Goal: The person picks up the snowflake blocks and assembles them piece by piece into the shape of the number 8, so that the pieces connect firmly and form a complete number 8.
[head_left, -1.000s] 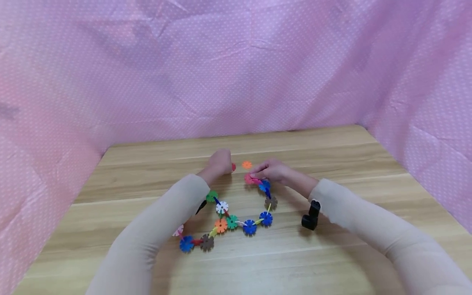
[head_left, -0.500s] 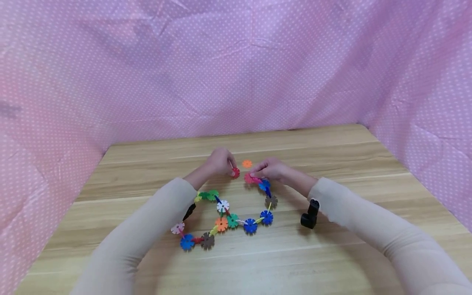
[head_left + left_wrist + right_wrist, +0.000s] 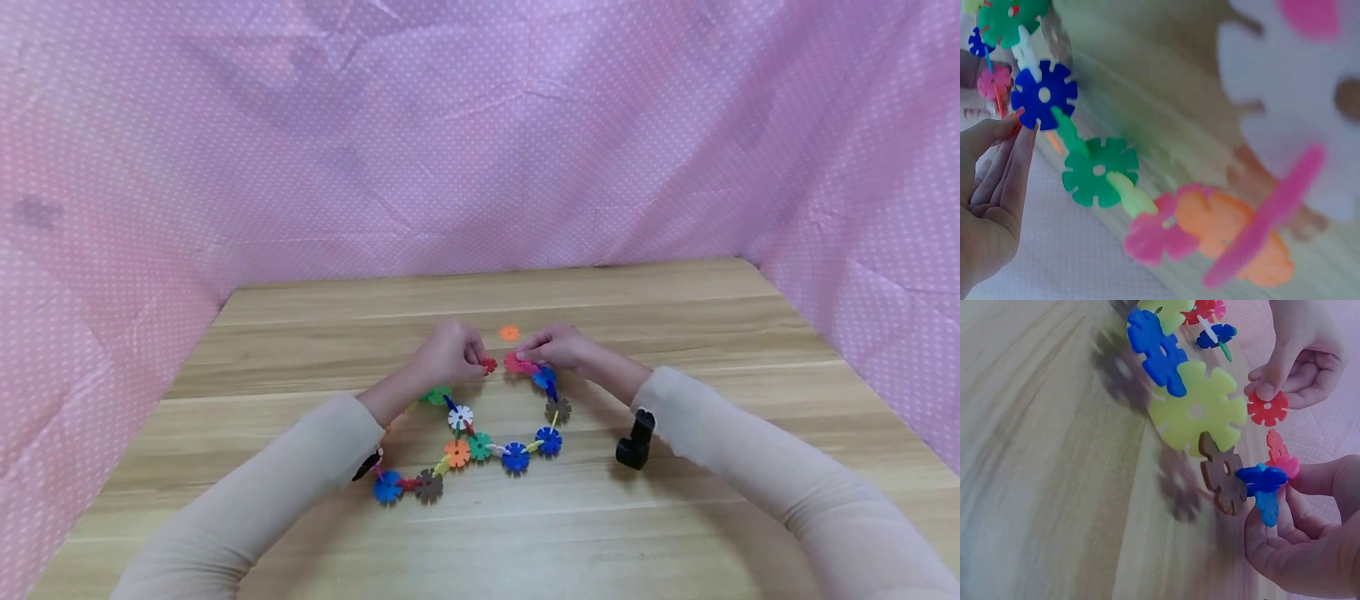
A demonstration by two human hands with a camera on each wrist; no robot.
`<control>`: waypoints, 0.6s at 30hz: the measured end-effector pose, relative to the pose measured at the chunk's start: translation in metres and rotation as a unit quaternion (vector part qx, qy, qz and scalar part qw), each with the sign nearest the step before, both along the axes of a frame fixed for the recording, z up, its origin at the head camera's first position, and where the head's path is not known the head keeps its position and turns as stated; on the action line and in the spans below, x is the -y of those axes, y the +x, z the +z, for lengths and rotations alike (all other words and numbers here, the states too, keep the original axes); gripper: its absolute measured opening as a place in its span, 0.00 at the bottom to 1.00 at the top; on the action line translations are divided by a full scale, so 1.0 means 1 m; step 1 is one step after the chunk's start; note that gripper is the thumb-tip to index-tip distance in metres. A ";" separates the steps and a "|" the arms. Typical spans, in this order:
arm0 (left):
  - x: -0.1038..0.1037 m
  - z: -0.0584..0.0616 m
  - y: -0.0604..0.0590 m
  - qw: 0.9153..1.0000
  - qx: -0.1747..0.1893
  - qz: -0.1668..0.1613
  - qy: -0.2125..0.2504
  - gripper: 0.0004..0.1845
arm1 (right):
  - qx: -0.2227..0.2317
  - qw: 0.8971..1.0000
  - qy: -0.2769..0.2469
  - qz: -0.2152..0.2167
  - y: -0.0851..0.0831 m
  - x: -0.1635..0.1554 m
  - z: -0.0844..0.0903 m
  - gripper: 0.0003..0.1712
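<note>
A chain of coloured snowflake discs (image 3: 480,447) lies on the wooden table (image 3: 675,333), curving from a blue disc at the lower left to a pink and red end disc (image 3: 517,363). My right hand (image 3: 558,348) pinches that end of the chain; in the right wrist view the fingers (image 3: 1297,537) hold the blue and pink discs (image 3: 1269,478). My left hand (image 3: 450,354) pinches a loose red disc (image 3: 489,365), seen as a red disc (image 3: 1267,409) in the right wrist view, close beside the chain's end. The left wrist view shows the chain (image 3: 1097,172) close up.
A single orange disc (image 3: 510,333) lies just behind the hands. Pink dotted cloth (image 3: 480,150) walls the table at the back and both sides. A black wrist camera mount (image 3: 636,440) sits under the right sleeve.
My left hand has carried the red disc right and nearer, up to the chain's end held by my right hand. The right hand has hardly moved.
</note>
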State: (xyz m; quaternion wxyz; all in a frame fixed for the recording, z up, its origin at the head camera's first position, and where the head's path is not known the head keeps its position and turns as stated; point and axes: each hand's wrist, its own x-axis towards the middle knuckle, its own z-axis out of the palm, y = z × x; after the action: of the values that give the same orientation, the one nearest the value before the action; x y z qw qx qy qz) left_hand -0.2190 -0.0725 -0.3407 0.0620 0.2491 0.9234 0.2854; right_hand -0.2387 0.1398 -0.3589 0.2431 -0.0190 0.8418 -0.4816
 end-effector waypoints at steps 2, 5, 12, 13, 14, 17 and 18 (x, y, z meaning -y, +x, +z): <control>-0.003 -0.002 0.002 1.000 -0.006 0.000 -0.006 0.03 | 0.005 1.000 -0.007 -0.006 0.001 0.000 0.000 0.16; -0.008 -0.001 0.004 0.999 -0.024 -0.001 -0.023 0.03 | 0.007 1.000 -0.010 -0.010 0.002 0.002 0.001 0.16; -0.020 0.007 0.005 0.997 -0.045 -0.012 -0.067 0.03 | -0.004 1.000 0.014 -0.006 0.000 0.004 0.003 0.17; -0.021 0.008 0.005 0.996 -0.043 -0.013 -0.071 0.03 | -0.004 1.000 0.016 -0.010 0.000 0.004 0.003 0.16; -0.023 0.009 0.006 0.996 -0.043 -0.016 -0.073 0.03 | -0.003 1.000 0.018 -0.014 0.000 0.005 0.003 0.16; -0.026 0.010 0.006 0.996 -0.047 -0.025 -0.069 0.03 | 0.003 0.999 0.020 -0.029 0.002 0.007 0.004 0.17; -0.027 0.010 0.006 0.996 -0.049 -0.025 -0.065 0.03 | 0.004 0.999 0.019 -0.034 0.002 0.007 0.004 0.17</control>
State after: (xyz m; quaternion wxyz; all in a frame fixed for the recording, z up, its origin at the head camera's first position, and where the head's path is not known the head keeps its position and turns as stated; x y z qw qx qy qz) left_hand -0.2128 -0.0454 -0.3302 0.0404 0.2814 0.9353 0.2106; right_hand -0.2363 0.1324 -0.3545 0.2299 0.0160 0.8501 -0.4735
